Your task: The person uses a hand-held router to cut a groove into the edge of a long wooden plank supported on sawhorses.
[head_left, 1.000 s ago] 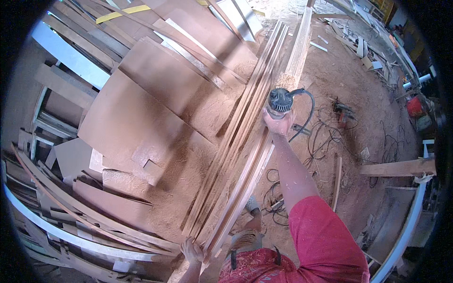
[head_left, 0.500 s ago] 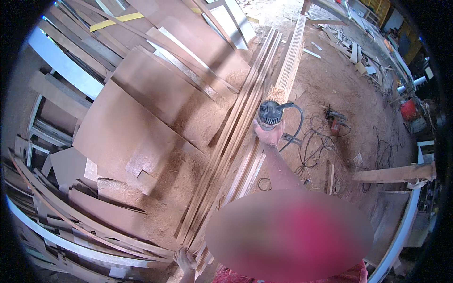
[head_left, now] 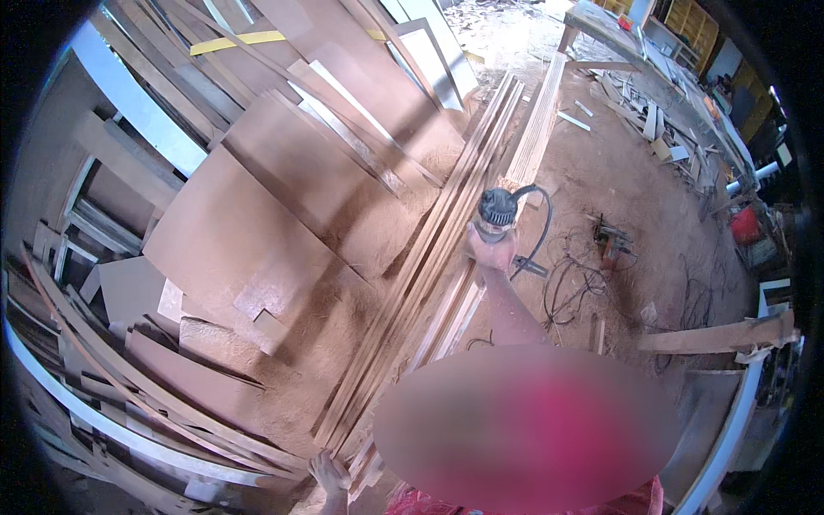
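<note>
A compact router (head_left: 497, 211) with a black ribbed top and a black cord is gripped in my right hand (head_left: 492, 249). Its base is hidden under the hand, above a long grooved wooden board (head_left: 536, 124) that runs away from me. At the lower edge, my left hand (head_left: 330, 471) lies with fingers apart by the near ends of several long wooden strips (head_left: 416, 266). Whether it presses on those strips is hard to see. A blurred patch hides part of my right arm and the near end of the boards.
Sawdust-covered sheet panels (head_left: 232, 232) lean and lie on the left, among stacked planks. To the right, another corded power tool (head_left: 611, 245) rests on the dusty floor beside tangled black cable (head_left: 562, 296). Scrap wood (head_left: 657, 129) and a red bucket (head_left: 745, 225) stand farther right.
The view has shifted a little. My right hand and the router have moved slightly farther along the board, and less loose sawdust shows ahead of it. My left hand stays near the strip ends.
</note>
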`<state>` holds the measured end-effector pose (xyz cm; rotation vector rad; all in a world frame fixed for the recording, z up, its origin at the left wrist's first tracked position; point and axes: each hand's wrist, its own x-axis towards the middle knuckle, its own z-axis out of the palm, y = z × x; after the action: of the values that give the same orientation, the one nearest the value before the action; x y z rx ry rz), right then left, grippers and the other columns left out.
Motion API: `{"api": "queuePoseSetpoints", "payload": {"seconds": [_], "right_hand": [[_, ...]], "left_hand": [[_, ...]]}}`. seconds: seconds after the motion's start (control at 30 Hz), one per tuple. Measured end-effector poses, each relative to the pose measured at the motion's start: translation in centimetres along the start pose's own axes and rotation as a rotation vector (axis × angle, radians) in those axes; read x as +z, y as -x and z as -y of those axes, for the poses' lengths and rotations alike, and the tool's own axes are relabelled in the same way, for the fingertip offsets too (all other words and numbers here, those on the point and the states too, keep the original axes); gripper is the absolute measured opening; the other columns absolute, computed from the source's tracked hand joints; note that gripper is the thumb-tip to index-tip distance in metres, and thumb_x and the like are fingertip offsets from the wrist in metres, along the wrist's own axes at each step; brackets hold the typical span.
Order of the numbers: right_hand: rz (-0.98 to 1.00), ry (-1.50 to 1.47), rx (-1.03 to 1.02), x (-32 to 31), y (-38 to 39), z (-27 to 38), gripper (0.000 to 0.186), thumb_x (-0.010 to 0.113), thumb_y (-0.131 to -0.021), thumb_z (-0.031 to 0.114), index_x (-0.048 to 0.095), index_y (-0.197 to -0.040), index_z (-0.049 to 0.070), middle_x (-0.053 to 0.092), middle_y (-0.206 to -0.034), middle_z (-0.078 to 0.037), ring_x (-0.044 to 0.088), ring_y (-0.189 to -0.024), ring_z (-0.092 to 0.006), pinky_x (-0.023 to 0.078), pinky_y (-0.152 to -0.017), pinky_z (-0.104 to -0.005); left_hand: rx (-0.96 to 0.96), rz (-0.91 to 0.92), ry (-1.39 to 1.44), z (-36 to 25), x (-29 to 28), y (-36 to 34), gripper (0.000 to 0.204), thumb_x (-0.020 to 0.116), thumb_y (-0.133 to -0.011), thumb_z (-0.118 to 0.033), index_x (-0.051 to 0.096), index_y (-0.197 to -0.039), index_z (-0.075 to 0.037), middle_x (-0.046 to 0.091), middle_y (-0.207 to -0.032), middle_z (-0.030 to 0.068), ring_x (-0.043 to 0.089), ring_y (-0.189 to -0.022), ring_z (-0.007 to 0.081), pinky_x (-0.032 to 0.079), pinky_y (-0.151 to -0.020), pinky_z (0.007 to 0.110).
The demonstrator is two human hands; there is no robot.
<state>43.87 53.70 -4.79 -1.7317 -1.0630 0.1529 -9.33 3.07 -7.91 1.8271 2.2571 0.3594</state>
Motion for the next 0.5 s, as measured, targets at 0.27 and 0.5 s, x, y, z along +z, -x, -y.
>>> {"api": "queuePoseSetpoints", "payload": {"seconds": [0.27,0.5], "right_hand": [[0.136,-0.011,0.325,-1.4,-3.9,5.7,0.068,0.101,-0.072,0.050,0.084,-0.116,0.001,0.085,-0.110,-0.018,0.083,-0.103,-0.0329,0.063,-0.094,-0.0466],[-0.106,-0.290,0.271,-10.8,-4.4,7.4,0.062,0.102,-0.081,0.043,0.083,-0.115,-0.006,0.086,-0.109,-0.014,0.082,-0.099,-0.0231,0.063,-0.093,-0.0416]], "left_hand": [[-0.011,-0.048,-0.031,0.1,-0.2,0.4,0.038,0.061,-0.090,-0.025,0.069,-0.120,-0.003,0.069,-0.118,0.0206,0.060,-0.119,0.0446,0.037,-0.116,0.060],[-0.078,-0.211,0.077,-1.8,0.7,-1.9,0.027,0.071,-0.093,-0.018,0.069,-0.116,-0.005,0.069,-0.120,0.0195,0.064,-0.116,0.0435,0.045,-0.109,0.058]]}}
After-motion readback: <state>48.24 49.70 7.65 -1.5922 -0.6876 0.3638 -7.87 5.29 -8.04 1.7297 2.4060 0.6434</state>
